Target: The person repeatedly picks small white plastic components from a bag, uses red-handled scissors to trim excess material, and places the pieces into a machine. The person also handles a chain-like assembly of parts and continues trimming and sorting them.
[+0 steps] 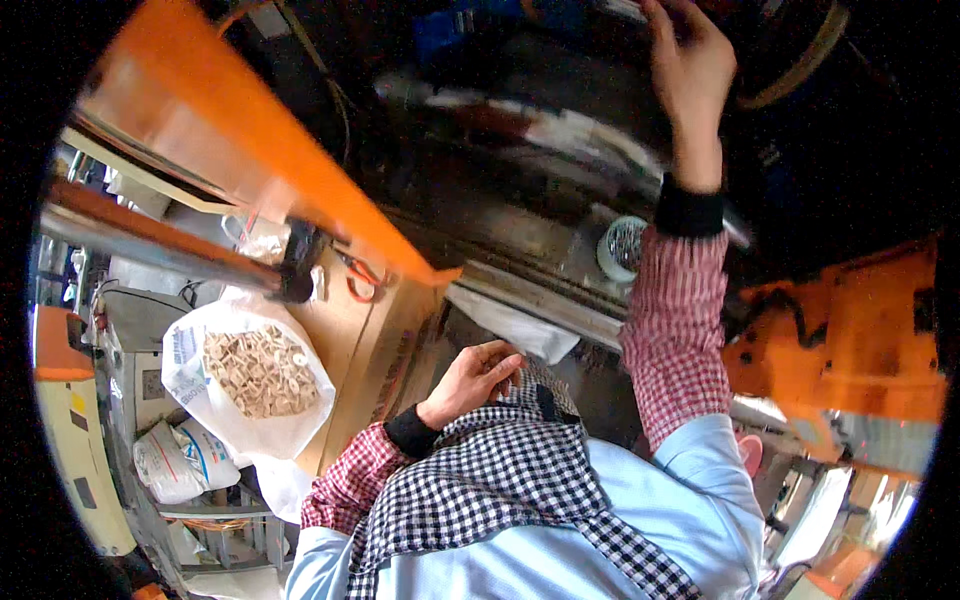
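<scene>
My right hand reaches up and away into the dark opening of a machine, its arm stretched out. Its fingers are bent together at the picture's top edge beside a pale strip; what they grip, if anything, I cannot make out. Low in front of my body, by the black-and-white checked apron, is my left hand. Its fingers curl inward with the thumb against them, and the palm side is hidden. A pale round tub of small shiny pieces stands left of my right forearm.
To the left, a white bag holds many small beige parts, beside a brown cardboard surface with orange-handled scissors. A slanted orange machine panel crosses the upper left. Orange machinery stands at right. Blurred metal parts lie inside.
</scene>
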The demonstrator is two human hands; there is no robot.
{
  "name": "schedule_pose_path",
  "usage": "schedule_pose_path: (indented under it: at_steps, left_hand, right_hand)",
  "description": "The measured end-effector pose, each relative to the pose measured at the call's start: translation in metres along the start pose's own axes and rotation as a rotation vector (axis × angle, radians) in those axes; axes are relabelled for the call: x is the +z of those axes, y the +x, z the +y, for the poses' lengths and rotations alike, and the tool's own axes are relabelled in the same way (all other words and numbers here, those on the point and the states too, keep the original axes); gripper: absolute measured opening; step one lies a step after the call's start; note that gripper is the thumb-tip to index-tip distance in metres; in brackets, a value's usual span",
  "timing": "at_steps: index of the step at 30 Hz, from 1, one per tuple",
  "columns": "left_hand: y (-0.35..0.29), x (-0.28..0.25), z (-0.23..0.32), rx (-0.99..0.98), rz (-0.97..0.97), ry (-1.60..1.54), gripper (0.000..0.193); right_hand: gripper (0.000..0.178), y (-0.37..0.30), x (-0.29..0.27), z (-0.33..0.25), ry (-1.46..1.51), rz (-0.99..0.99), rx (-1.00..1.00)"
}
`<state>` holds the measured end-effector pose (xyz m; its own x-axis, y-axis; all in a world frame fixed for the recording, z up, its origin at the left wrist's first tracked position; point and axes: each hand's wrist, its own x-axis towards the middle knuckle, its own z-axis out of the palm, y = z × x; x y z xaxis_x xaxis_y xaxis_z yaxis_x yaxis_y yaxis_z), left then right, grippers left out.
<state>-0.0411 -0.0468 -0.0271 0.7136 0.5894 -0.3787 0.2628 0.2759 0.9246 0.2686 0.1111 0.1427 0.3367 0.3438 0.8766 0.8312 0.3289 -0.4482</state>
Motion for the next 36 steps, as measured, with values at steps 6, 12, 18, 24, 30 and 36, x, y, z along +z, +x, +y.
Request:
schedule_pose_path:
  at_steps: [6,12,18,24,30,36]
  left_hand:
    - [-0.066,-0.012,-0.068,-0.167,-0.069,0.123,0.025]
    - [-0.108,-0.030,-0.133,-0.320,0.004,0.139,0.024]
    - [-0.102,-0.037,-0.172,-0.392,0.019,0.114,0.022]
    - [-0.092,-0.037,-0.207,-0.520,-0.005,0.086,0.024]
    - [-0.074,-0.048,-0.235,-0.576,-0.029,0.114,0.024]
    - [-0.064,-0.037,-0.246,-0.500,-0.039,0.186,0.023]
  right_hand:
    - [0.013,-0.200,-0.094,-0.102,-0.051,-0.130,-0.103]
    - [0.022,-0.448,-0.084,-0.090,-0.075,-0.818,0.534]
    - [0.033,-0.568,-0.077,0.012,-0.431,-1.015,0.785]
    - [0.042,-0.605,-0.062,0.129,-0.860,-1.077,0.721]
    - [0.036,-0.721,-0.072,0.209,-1.002,-0.781,0.781]
    - [0.035,-0.695,-0.103,0.147,-0.845,-1.108,0.676]
